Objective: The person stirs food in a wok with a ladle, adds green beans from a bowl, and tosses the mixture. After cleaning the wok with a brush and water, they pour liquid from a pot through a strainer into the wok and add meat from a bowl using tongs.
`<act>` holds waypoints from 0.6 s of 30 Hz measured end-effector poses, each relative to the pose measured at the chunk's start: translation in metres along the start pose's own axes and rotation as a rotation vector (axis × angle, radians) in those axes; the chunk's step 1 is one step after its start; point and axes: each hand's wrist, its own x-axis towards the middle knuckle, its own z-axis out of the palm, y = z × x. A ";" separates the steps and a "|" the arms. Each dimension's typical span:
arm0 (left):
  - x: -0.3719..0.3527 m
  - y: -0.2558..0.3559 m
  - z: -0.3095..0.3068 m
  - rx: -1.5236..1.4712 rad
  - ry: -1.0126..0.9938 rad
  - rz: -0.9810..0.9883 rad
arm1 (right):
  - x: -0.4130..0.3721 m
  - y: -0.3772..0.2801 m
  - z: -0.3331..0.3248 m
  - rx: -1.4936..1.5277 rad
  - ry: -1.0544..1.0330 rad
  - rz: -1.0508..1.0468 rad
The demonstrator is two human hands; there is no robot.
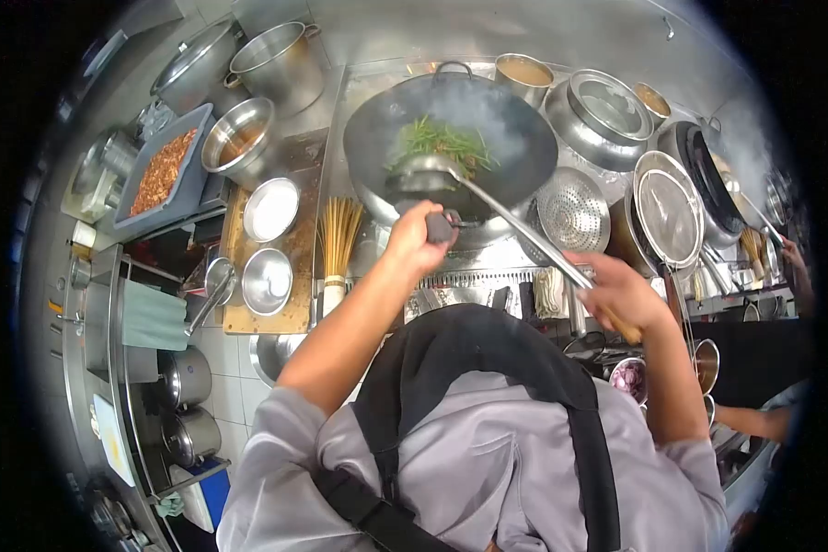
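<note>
A big dark wok [368,138] sits on the stove, with long green vegetables [446,140] in it and steam rising. My left hand [416,241] is closed round the dark grip of the wok handle [440,227] at its near side. In my right hand [619,293] is a long-handled metal ladle [524,228] with a wooden end. The bowl of the ladle lies inside the wok against the vegetables. Right of the wok rests a round perforated strainer [573,210]. A bamboo brush [339,241] stands left of my left forearm.
At left are metal bowls [267,281] on a wooden board [294,193] and a grey tub [200,156] of reddish-brown food. Lidded pots [607,115] and wire strainers [669,216] stand at right. Another person's forearm [753,422] shows at the right edge.
</note>
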 end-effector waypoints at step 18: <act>0.004 -0.030 -0.043 0.132 -0.110 0.026 | 0.111 0.017 0.035 -0.217 0.286 -0.284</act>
